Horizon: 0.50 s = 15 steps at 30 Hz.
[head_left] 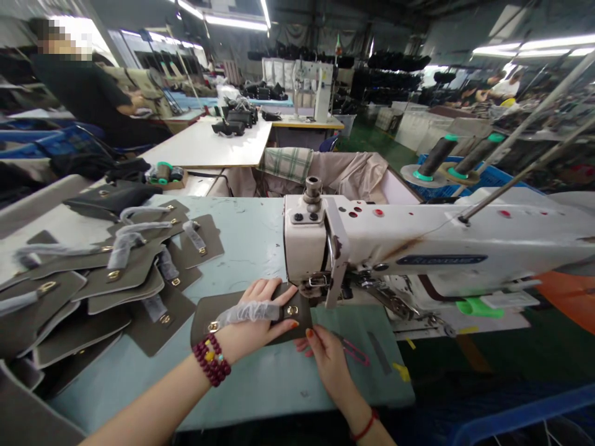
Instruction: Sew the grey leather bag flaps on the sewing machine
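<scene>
A dark grey-brown bag panel (203,314) lies on the pale blue table under my hands. Its handle (246,311) is wrapped in clear plastic and fixed by gold-coloured fittings. My left hand (253,331) rests flat across the panel with its fingers spread, partly behind the handle. At the panel's near right corner, my right hand (328,359) pinches the edge between thumb and fingers. The panel's far right edge reaches the head of a white sewing machine (307,241); the needle area is partly hidden.
Similar panels with wrapped handles (125,266) are heaped at the left. Pink-handled thread snips (356,353) lie right of my right hand. Two dark thread cones (436,158) stand behind the machine arm. A cloth-lined bin (395,179) is beyond the table. A person (79,93) sits at far left.
</scene>
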Motion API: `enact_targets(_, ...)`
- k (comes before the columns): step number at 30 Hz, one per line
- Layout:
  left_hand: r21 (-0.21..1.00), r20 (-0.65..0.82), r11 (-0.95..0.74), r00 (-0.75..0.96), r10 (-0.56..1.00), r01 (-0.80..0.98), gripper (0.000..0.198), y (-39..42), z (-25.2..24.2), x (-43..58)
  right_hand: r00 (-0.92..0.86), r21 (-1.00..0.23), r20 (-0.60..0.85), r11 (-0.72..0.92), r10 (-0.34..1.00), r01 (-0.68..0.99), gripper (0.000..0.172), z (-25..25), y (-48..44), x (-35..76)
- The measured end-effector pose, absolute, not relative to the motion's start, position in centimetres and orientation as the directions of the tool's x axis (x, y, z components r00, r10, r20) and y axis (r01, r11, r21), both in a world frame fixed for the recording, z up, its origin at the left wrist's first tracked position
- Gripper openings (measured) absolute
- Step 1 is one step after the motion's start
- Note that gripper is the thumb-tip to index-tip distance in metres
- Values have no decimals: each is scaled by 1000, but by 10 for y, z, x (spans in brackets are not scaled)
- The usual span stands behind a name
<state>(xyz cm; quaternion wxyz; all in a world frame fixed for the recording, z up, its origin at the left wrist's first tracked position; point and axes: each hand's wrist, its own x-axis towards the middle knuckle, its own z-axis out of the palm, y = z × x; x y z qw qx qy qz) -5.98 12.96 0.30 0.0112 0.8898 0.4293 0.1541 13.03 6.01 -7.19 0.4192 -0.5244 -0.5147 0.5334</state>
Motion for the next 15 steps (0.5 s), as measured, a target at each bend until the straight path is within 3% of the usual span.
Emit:
enact_targets(8,213,182,-611,584,791,762,40,141,12,-59,-63,-993,-120,-119,991,13,40,-60,68,124)
enact_targets(15,348,74,-565,579,812,748,39,165,12,-61,-38,-981,-152,-155,988,-120,45,-55,82,118)
